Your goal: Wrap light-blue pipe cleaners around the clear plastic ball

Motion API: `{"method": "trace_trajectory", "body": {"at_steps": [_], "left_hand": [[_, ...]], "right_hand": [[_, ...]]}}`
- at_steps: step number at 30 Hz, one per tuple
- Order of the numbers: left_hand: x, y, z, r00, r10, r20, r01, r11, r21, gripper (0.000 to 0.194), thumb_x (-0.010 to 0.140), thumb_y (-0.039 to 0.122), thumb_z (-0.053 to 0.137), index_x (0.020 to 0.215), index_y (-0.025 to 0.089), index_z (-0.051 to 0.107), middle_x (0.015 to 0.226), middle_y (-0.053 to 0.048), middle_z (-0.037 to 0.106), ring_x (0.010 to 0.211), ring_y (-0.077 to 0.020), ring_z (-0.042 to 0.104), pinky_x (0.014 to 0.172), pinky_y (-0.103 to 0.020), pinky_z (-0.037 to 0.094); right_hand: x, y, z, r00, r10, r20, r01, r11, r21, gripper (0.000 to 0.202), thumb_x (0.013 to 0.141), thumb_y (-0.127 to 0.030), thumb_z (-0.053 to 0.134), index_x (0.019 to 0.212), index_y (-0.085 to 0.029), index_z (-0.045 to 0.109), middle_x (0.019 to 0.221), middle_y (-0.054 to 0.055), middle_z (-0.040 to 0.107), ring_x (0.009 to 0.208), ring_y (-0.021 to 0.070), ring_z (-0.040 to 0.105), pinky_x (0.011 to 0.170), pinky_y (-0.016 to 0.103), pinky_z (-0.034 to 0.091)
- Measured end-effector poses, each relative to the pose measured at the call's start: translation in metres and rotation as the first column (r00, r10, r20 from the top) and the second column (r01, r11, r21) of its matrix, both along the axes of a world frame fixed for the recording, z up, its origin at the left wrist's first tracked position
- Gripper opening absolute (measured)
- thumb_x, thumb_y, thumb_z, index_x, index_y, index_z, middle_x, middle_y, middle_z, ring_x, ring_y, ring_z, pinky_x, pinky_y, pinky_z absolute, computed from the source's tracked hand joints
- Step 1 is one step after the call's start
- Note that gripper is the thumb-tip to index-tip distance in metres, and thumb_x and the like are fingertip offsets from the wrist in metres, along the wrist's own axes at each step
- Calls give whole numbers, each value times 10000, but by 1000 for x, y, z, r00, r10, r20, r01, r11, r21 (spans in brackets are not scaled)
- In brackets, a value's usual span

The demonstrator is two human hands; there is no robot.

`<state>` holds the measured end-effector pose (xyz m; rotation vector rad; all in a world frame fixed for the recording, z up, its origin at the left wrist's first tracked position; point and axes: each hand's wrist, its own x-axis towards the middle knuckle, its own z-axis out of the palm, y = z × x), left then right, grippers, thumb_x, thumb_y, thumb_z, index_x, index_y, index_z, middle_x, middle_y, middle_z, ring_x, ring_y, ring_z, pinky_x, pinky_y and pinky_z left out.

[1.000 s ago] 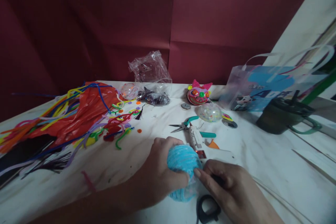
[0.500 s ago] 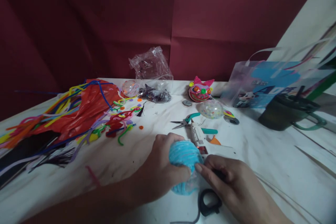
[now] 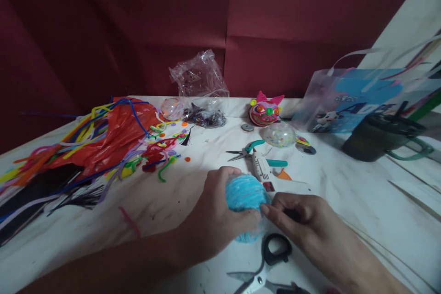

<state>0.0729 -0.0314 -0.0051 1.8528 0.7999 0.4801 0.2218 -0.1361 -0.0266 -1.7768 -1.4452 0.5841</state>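
Observation:
My left hand (image 3: 220, 213) is wrapped round a clear ball covered with light-blue fuzzy strands (image 3: 245, 192), thumb across its front. At the ball's right side, my right hand (image 3: 299, 216) is closed, thumb and index finger pinched against the blue covering. Whatever lies between those fingertips is too small to make out. Just beyond the ball are a white glue gun (image 3: 262, 167) and teal-handled pliers (image 3: 275, 163). Below the hands lie black-handled scissors (image 3: 257, 279), their blades apart.
Colourful pipe cleaners and a red plastic bag (image 3: 117, 135) spread over the left side. A decorated pink figure (image 3: 264, 110), a clear confetti ball (image 3: 279, 135) and a crinkled bag (image 3: 203, 78) stand at the back. A dark mug (image 3: 372, 140) and a printed bag (image 3: 354, 96) are at right.
The view has tilted down slightly, bringing the scissors' blades into sight. Both hands keep hold at the ball, which has turned a little.

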Motion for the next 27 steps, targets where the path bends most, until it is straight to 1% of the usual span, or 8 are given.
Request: {"method": "trace_trajectory", "body": {"at_steps": [3,7,10,16,18,20,24,27], "left_hand": [[0,0,-2,1000,-8,-5,9,999,53,539,611,238,670,1105,205,455,1148,-72,474,1054,-246,459,900,-365,380],[1,3,-1,1000,-9,-13,9,999,36,549,620,249,663,1122,203,446,1154,-76,467,1053,-253,460,912,-386,371],[2,5,-1,1000,-11,-23,11,1000,23,561,623,271,670,1130,216,438,1157,-71,471,1040,-254,469,911,-401,376],[2,7,-2,1000,-17,-18,17,999,-34,571,623,290,670,1142,222,443,1156,-72,483,1020,-262,482,901,-412,382],[3,8,-2,1000,-6,-15,5,999,-36,584,620,285,668,1155,228,442,1146,-69,488,1011,-259,487,891,-409,385],[4,7,-2,1000,9,-16,-9,1000,-25,589,616,285,667,1160,233,448,1138,-65,493,1006,-258,492,880,-404,390],[4,7,-1,999,30,-20,-30,999,-35,602,603,279,665,1165,222,457,1136,-66,503,1011,-266,497,867,-398,398],[3,7,-1,1000,27,-13,-28,999,-29,595,605,274,658,1164,215,461,1145,-72,497,1025,-272,488,878,-404,390]], "right_hand": [[-1,-1,4,998,13,-55,-15,999,-32,427,867,-504,401,611,-167,462,559,-9,391,501,142,357,433,215,288],[-2,-2,9,991,51,-125,-61,995,-74,462,847,-554,355,602,-169,429,554,-6,350,483,138,310,407,214,275],[0,-3,9,993,47,-108,-55,996,-73,474,851,-557,367,615,-161,479,566,6,377,485,143,331,402,212,291],[7,-7,11,999,-35,25,33,997,69,356,859,-477,454,699,-190,592,592,4,509,503,165,447,421,211,359],[8,-8,12,998,-33,56,26,992,123,307,866,-440,461,729,-199,593,636,-1,532,534,164,480,453,209,387],[8,-7,13,998,-20,68,10,990,138,291,865,-414,456,720,-198,586,636,-6,531,534,158,480,453,204,385],[8,-6,11,999,-19,30,16,997,72,355,846,-440,409,639,-185,544,570,2,490,501,161,441,422,210,351],[8,-5,9,1000,11,-26,-10,1000,16,391,848,-468,381,623,-175,509,573,12,467,506,157,408,422,209,329]]}}
